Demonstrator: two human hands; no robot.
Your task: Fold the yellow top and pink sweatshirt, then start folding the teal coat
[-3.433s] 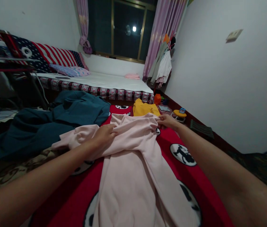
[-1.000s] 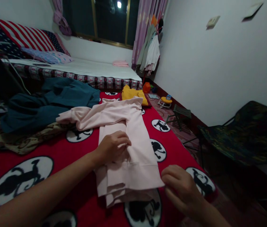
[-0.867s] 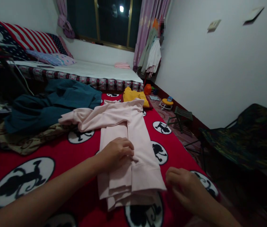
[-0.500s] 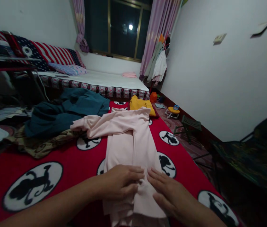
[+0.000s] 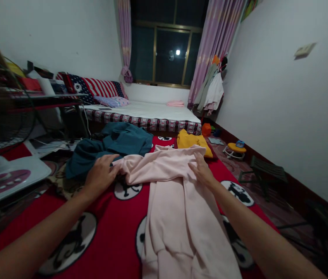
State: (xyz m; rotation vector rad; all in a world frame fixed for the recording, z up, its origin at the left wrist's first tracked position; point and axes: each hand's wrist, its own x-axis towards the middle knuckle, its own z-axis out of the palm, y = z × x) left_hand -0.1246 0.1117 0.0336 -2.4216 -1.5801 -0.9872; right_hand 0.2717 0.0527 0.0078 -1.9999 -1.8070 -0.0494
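Fingers of the left hand (image 5: 101, 175) curl around the sleeve end of a soft pale pink knit garment (image 5: 178, 201); the right hand (image 5: 201, 171) presses flat near its shoulder. It lies lengthwise on a red blanket with round black-and-white cartoon patches (image 5: 114, 224), beside crumpled teal fabric (image 5: 114, 145).

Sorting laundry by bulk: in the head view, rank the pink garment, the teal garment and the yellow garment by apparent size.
1. pink garment, though it lies nearest the camera.
2. teal garment.
3. yellow garment, farthest away, so its true size is unsure.
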